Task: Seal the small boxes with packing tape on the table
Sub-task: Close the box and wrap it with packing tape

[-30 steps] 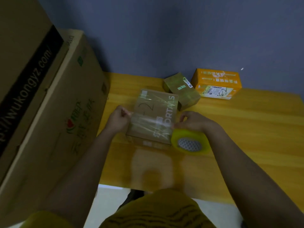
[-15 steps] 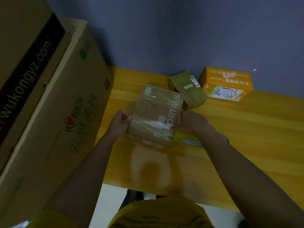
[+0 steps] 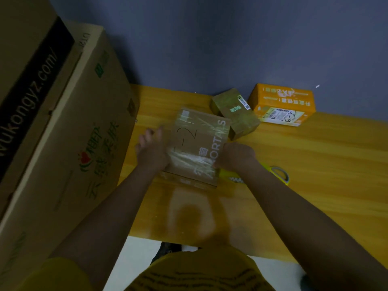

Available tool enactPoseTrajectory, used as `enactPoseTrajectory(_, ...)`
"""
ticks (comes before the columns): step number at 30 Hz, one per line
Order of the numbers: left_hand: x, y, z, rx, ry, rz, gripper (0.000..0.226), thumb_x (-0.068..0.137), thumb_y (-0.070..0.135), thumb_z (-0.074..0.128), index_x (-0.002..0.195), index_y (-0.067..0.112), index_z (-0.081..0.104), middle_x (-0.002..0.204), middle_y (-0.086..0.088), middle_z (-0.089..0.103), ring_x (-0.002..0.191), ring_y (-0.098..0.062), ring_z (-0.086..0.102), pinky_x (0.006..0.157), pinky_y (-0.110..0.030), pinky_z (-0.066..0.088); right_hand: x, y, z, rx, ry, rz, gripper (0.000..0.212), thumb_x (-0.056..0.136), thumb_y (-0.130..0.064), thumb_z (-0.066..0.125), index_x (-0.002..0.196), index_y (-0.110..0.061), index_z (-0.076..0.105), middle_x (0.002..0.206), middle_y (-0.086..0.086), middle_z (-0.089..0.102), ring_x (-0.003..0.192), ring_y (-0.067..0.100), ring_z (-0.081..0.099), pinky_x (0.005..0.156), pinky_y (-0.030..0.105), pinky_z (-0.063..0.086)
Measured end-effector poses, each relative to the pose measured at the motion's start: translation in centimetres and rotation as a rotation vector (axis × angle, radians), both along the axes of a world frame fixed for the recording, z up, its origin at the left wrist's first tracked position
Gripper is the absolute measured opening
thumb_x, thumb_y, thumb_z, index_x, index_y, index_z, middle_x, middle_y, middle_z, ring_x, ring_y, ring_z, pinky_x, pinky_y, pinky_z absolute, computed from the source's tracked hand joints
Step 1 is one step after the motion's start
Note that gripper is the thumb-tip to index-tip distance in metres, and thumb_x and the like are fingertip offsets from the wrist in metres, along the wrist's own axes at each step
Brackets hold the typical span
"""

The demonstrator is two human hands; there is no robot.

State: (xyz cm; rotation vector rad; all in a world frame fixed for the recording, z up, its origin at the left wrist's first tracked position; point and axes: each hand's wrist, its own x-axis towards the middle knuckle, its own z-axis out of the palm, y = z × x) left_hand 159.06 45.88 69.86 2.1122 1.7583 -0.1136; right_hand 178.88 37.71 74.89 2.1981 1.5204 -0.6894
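both hands (image 3: 152, 152) (image 3: 236, 157) against the taped brown box (image 3: 198, 143)

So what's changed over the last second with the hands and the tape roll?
The tape roll went from the right hand down onto the table; that hand now presses the brown box. The left hand opened from a pinch on the box's left edge, fingers spread. The two boxes behind stayed put.

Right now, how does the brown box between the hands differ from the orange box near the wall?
The brown cardboard box shows shiny tape and both hands touch it; the orange cardboard box lies untouched. The brown box looks larger and plainer; the orange box carries printing. Both carry handwriting.
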Motion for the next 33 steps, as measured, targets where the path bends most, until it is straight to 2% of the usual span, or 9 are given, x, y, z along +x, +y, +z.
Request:
enactPoseTrajectory(2,1.3,-1.5,-0.7,0.183,-0.013,-0.224,0.06,0.095,0.027,0.052,0.147,0.024,0.023,0.155,-0.011,0.016,0.137,-0.034,0.021,0.105,-0.045,0.027,-0.3,0.1,-0.1,-0.002,-0.012,0.012,0.056,0.088,-0.054,0.061,0.126,-0.014,0.053,0.119,0.005,0.06,0.108,0.026,0.06,0.072,0.034,0.043)
enactPoseTrajectory(7,2.3,-2.5,-4.0,-0.019,-0.088,-0.179,0.068,0.094,0.065,0.012,0.154,0.034,0.003,0.161,0.002,-0.013,0.148,-0.031,-0.001,0.115,-0.051,0.02,1.3,-0.8,-0.2,0.023,0.097,0.017,0.061,0.087,-0.057,0.06,0.129,-0.015,0.049,0.12,0.004,0.058,0.111,0.027,0.057,0.076,0.034,0.043)
enactPoseTrajectory(13,2.3,-2.7,-3.6,-0.02,-0.157,-0.17,0.065,0.095,0.06,0.018,0.153,0.036,0.002,0.161,0.005,-0.014,0.138,-0.036,0.022,0.104,-0.047,0.033,6.7,-7.0,-2.4,0.372,0.821,-0.571,0.038,0.078,-0.041,0.075,0.075,-0.006,0.061,0.052,-0.014,0.046,0.051,0.0,0.044,0.052,0.02,0.029)
enactPoseTrajectory(17,2.5,-2.8,-3.5,-0.011,-0.108,-0.169,0.068,0.094,0.062,0.018,0.153,0.034,-0.001,0.161,0.005,-0.014,0.132,-0.04,0.029,0.097,-0.045,0.037,8.3,-7.8,-3.8,0.304,0.495,-0.401,0.056,0.076,-0.058,0.07,0.075,-0.002,0.065,0.068,-0.003,0.053,0.072,0.01,0.052,0.058,0.028,0.038)
enactPoseTrajectory(20,2.8,-2.9,-3.3,0.001,-0.101,-0.169,0.071,0.093,0.063,0.017,0.154,0.032,-0.002,0.161,0.004,-0.014,0.135,-0.04,0.027,0.098,-0.046,0.036,9.2,-7.9,-4.3,0.06,0.238,-0.231,0.07,0.076,-0.075,0.054,0.057,-0.008,0.055,0.058,-0.009,0.031,0.054,0.011,0.042,0.057,0.033,0.036)
enactPoseTrajectory(25,2.4,-2.7,-3.8,-0.005,-0.077,-0.194,0.089,0.081,0.078,0.011,0.154,0.03,-0.004,0.161,0.002,-0.014,0.134,-0.042,0.028,0.098,-0.047,0.036,8.3,-7.1,-6.6,0.039,0.171,-0.234,0.072,0.069,-0.084,0.05,0.05,-0.015,0.041,0.054,0.001,0.037,0.052,0.014,0.037,0.05,0.028,0.028)
enactPoseTrajectory(28,2.4,-2.3,-4.4,0.019,0.024,-0.241,0.11,0.066,0.094,0.007,0.153,0.029,-0.008,0.161,-0.002,-0.014,0.138,-0.04,0.024,0.106,-0.05,0.032,7.3,-6.2,-7.1,0.039,0.1,-0.224,0.067,0.074,-0.079,0.054,0.056,-0.017,0.036,0.059,0.0,0.038,0.06,0.017,0.043,0.067,0.033,0.041)
enactPoseTrajectory(31,2.9,-2.8,-4.2,0.057,0.07,-0.22,0.101,0.074,0.088,0.014,0.154,0.029,0.0,0.161,-0.009,-0.008,0.147,-0.038,0.0,0.115,-0.062,0.003,5.8,-5.6,-8.1,0.014,0.109,-0.234,0.065,0.076,-0.079,0.051,0.066,-0.016,0.04,0.073,0.002,0.046,0.083,0.023,0.058,0.069,0.033,0.04)
enactPoseTrajectory(33,4.3,-4.8,-3.4,0.212,0.105,-0.245,0.083,0.087,0.077,0.009,0.153,0.027,0.021,0.16,-0.015,0.011,0.145,-0.042,0.01,0.108,-0.072,0.005,5.1,-5.4,-8.8,0.033,0.15,-0.273,0.067,0.076,-0.08,0.051,0.075,-0.012,0.048,0.092,0.008,0.059,0.095,0.028,0.062,0.07,0.034,0.043)
